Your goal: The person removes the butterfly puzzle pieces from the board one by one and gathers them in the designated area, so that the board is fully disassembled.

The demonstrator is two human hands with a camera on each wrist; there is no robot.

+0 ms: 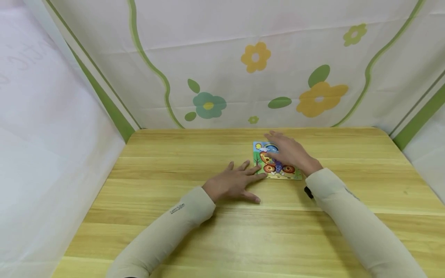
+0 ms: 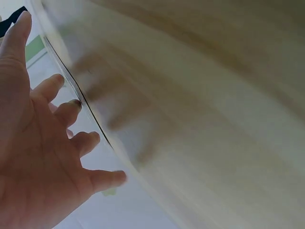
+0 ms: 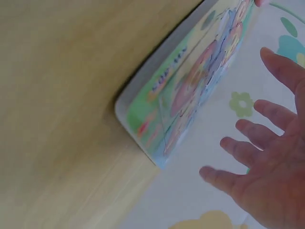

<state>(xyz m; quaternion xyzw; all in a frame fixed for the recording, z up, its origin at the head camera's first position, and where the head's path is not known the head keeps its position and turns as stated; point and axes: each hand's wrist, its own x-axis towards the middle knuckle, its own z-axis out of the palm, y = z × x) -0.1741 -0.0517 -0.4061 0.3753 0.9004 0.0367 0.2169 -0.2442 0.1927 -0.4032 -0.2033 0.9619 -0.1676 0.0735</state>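
A small picture board [image 1: 274, 168] with a colourful butterfly, a tree and a sun lies flat on the table; it looks like a children's puzzle. At its lower left corner are the spread, straight fingertips of my left hand [image 1: 235, 183]. Over its upper right part reaches my right hand [image 1: 291, 153], fingers extended, covering some of the picture. In the right wrist view the board [image 3: 190, 78] shows its grey edge and rounded corner, and the right hand [image 3: 274, 157] has its fingers apart beside it. The left wrist view has the left hand [image 2: 43, 143] with splayed fingers above the wood.
The wooden table [image 1: 167, 170] ends at the back against a white curtain [image 1: 222, 50] printed with flowers and leaves. Another white sheet [image 1: 59, 146] hangs along the left side. Both forearms wear beige sleeves [image 1: 187, 212].
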